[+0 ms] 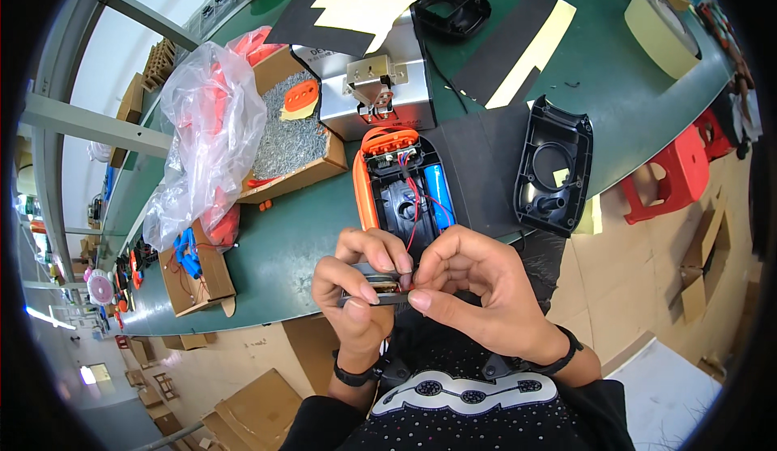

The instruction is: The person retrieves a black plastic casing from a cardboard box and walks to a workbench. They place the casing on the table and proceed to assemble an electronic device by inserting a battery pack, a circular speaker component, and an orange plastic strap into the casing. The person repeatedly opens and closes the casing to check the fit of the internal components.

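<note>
One small dark part (392, 298) is held close in front of a worker's black top (465, 431), pinched between the thumb and fingers of the left hand (354, 321), while the right hand (494, 293) meets it at its right end, thumb and fingertips drawn together; whether the right hand grips it or only touches it cannot be told. Just beyond the hands, an orange-and-black housing (364, 196) lies open on a green worktable (275, 265), a blue cylinder (439, 199) along its right side and red wires (418, 208) looping across its interior. A black shell (528, 184) rests to the right, near the table's edge. To the left stand a cardboard box (306, 171) of small metal pieces (293, 131) and a clear plastic bag (194, 103) with red items inside, while a silver box (336, 111) sits beyond the housing
</note>
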A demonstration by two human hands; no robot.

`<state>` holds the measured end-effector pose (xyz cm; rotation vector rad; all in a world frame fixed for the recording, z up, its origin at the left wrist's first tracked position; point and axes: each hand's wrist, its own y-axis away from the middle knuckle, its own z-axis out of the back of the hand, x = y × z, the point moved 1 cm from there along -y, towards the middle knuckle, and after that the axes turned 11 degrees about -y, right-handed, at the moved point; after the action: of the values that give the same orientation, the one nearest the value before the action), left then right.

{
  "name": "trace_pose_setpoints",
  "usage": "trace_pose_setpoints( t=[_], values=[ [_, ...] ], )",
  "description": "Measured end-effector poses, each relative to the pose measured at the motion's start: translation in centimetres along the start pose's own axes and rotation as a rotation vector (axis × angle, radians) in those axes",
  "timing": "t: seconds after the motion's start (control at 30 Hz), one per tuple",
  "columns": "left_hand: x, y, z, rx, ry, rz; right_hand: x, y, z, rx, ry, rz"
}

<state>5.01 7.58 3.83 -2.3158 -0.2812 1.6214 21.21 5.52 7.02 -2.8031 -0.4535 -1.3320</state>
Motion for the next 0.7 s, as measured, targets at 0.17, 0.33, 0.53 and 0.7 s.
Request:
trace_pose_setpoints(
  t=[0.17,0.33,0.53,0.7],
  values=[
    [-0.2,-0.3,0.1,0.025,0.122,0.044,0.0,0.2,-0.4,-0.012,0.052,0.037],
    [-0.1,-0.2,0.2,0.01,0.172,0.063,-0.2,0.3,-0.8,-0.027,0.119,0.049],
    [-0.7,-0.5,0.8,-0.055,0.299,0.094,-0.1,0.6,-0.1,-0.041,0.161,-0.045],
    [-0.6,-0.8,1.0,-0.066,0.368,0.139,0.1,0.4,-0.8,-0.018,0.335,0.117]
  ],
)
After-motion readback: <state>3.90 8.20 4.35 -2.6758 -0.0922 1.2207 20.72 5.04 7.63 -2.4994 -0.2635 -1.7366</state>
